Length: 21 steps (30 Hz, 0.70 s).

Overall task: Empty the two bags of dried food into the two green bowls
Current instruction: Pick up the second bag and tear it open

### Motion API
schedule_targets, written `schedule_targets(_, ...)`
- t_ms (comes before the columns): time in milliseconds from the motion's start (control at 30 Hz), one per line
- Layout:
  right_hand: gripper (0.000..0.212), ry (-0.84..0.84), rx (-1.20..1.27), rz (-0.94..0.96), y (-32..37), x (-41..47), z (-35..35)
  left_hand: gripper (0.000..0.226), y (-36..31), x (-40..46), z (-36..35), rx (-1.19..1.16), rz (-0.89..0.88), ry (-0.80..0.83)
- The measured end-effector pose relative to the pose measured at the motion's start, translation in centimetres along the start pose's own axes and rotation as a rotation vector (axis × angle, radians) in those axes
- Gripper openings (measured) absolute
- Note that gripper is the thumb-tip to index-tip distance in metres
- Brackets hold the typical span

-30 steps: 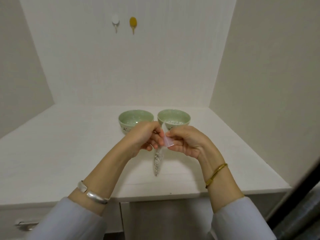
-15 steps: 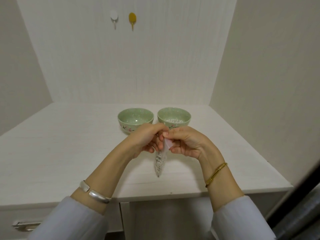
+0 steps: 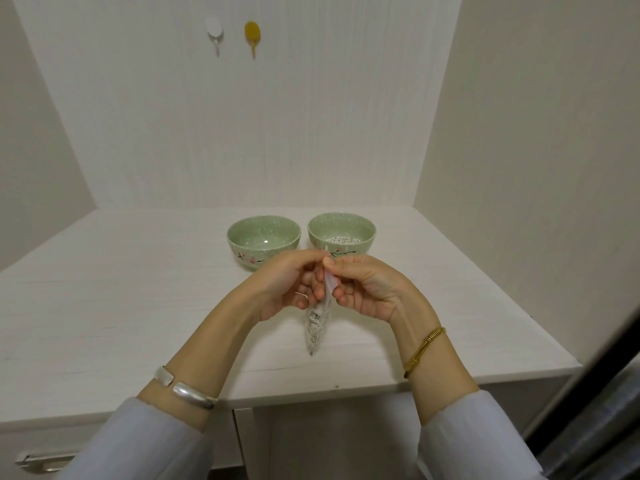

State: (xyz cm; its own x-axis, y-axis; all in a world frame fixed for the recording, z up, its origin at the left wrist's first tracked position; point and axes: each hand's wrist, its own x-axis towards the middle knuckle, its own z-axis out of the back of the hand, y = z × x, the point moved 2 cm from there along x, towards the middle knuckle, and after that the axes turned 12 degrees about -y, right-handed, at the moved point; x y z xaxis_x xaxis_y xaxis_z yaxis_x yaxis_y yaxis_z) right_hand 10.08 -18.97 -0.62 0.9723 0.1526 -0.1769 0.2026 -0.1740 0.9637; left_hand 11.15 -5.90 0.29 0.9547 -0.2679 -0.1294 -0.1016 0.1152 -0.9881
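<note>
Two green bowls stand side by side on the white counter. The left bowl [image 3: 264,239] looks empty; the right bowl [image 3: 341,235] holds white dried food. In front of them hangs a small clear bag of dried food [image 3: 317,323], its tip near the counter. My left hand [image 3: 289,285] and my right hand [image 3: 367,289] both pinch the bag's top edge between them, just above the counter. Only one bag is in view.
The white counter [image 3: 138,299] sits in an alcove with walls at the back and both sides. Two wall hooks, one white [image 3: 214,31] and one yellow [image 3: 252,32], hang high up. A drawer handle [image 3: 45,464] shows at the lower left.
My hands have drawn closer together at the bag's top, and the bag hangs a little straighter. The bowls have not moved.
</note>
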Motion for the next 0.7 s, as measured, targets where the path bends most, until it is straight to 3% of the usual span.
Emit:
schedule_targets(267, 0.024, 0.016, 0.026, -0.012, -0.1, 0.2, -0.2, 0.042, 0.2, 0.1, 0.2, -0.021, 0.013, 0.041)
schedule_targets(500, 0.023, 0.056, -0.044, 0.036, 0.4, -0.3, -0.5, 0.021, -0.6, -0.4, 0.3, 0.197, 0.053, 0.038)
schedule_targets(700, 0.027, -0.029, -0.051, 0.089, 0.8, -0.5, -1.2, 0.026, 0.1, 0.1, 0.0, -0.004, 0.055, -0.098)
